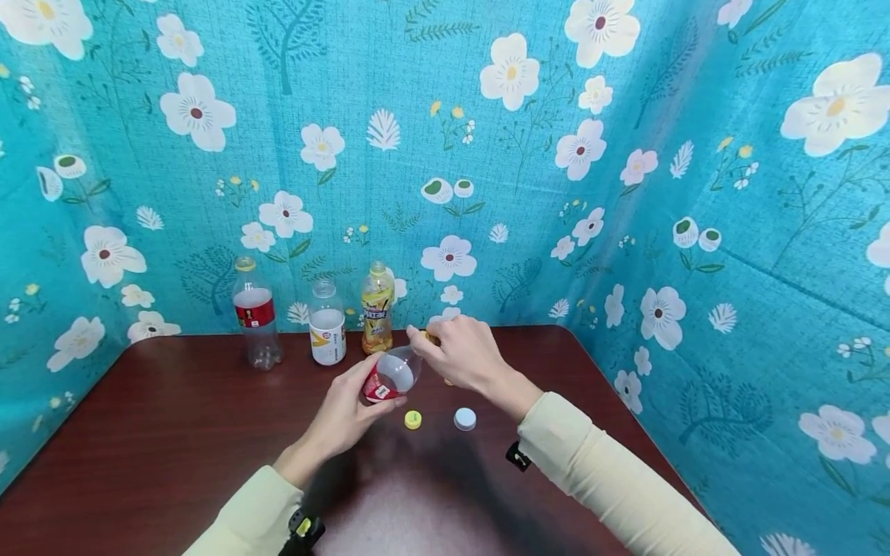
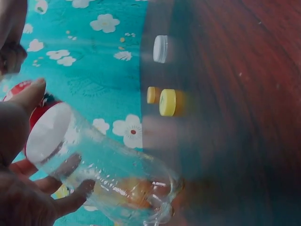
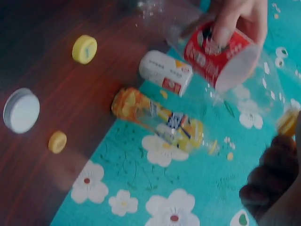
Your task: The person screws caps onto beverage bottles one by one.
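Observation:
A clear plastic bottle with a red label (image 1: 378,384) is tilted, its neck pointing up and to the right. My left hand (image 1: 348,405) grips it around the label, thumb on the near side. At the neck end, my right hand (image 1: 462,351) pinches a yellow cap (image 3: 288,123), its fingers curled. Whether the cap turns on the thread cannot be seen. On the table below lie a yellow cap (image 1: 413,419), a white cap (image 1: 465,418) and a smaller orange-yellow cap (image 3: 57,142), the last mostly hidden by the right hand in the head view.
Three uncapped bottles stand along the table's back: one with a red label (image 1: 255,313), one with a white label (image 1: 327,336) and one with a yellow label (image 1: 378,309). A flowered blue cloth (image 1: 417,154) hangs behind and beside the dark brown table (image 1: 174,432).

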{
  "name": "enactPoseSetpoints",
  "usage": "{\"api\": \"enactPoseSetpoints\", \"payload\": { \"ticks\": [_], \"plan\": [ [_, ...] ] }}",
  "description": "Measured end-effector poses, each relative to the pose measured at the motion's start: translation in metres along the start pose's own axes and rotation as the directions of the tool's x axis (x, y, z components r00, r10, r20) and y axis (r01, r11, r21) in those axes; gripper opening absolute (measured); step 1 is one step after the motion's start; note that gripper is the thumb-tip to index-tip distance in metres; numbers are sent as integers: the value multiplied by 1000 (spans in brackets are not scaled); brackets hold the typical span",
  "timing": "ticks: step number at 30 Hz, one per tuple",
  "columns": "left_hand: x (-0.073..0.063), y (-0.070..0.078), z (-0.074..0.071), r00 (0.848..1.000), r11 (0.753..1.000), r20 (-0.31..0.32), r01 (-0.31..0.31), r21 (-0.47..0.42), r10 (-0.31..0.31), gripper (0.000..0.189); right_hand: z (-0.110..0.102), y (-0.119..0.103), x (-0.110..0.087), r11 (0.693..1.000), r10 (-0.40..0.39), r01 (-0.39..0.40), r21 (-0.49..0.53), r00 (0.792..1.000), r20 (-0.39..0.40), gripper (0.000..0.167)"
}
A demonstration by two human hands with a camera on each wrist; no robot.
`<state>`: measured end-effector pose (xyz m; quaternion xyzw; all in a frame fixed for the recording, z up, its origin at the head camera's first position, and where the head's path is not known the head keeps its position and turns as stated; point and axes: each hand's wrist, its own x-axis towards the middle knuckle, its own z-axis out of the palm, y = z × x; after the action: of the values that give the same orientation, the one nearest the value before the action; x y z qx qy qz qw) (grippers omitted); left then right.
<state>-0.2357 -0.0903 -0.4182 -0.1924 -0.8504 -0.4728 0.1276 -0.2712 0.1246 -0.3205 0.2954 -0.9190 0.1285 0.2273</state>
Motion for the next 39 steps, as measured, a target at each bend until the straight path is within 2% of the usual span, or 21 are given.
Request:
{"api": "enactPoseSetpoints", "payload": {
  "ticks": [3,5,7,10,12,16,22,25,29,33,36,39],
  "plan": [
    [1,0,-5,1000,1000,30,-11,-9,11,78,-4,9,1,992,-125,125,1,992,20,50],
    [1,-2,-8,998,1000,60,-9,-15,10,78,-7,14,1,976,-217,217,19,976,30,41],
    [1,-4,-9,996,1000,91,4,-20,-2,78,-8,19,1,954,-294,290,77,954,51,28],
    [-1,-7,-10,992,999,124,33,-36,-28,79,-9,22,1,916,-360,333,223,929,92,17],
    [-1,-9,-10,990,997,132,48,-52,-41,79,-10,23,1,891,-375,322,319,919,120,22],
    [-2,-10,-12,990,996,132,57,-73,-47,79,-12,23,2,865,-374,290,409,917,140,26],
    [0,-11,-14,992,996,118,44,-75,-35,78,-13,18,5,866,-351,279,414,930,108,20],
    [0,-11,-12,998,997,60,1,-79,4,74,-13,9,7,877,-324,272,396,943,71,18],
    [1,-9,-6,1000,997,-30,-9,-71,7,71,-15,-3,9,909,-249,215,358,967,51,18],
    [3,-7,-4,999,998,-48,-2,-68,-1,70,-16,-6,11,926,-193,158,343,978,72,23],
    [3,-7,-6,999,997,-38,-20,-73,18,70,-14,-4,11,912,-194,153,382,978,73,25],
    [4,-8,-9,999,997,-33,-18,-77,15,72,-14,-2,9,886,-208,172,430,977,38,25]
  ]
}}
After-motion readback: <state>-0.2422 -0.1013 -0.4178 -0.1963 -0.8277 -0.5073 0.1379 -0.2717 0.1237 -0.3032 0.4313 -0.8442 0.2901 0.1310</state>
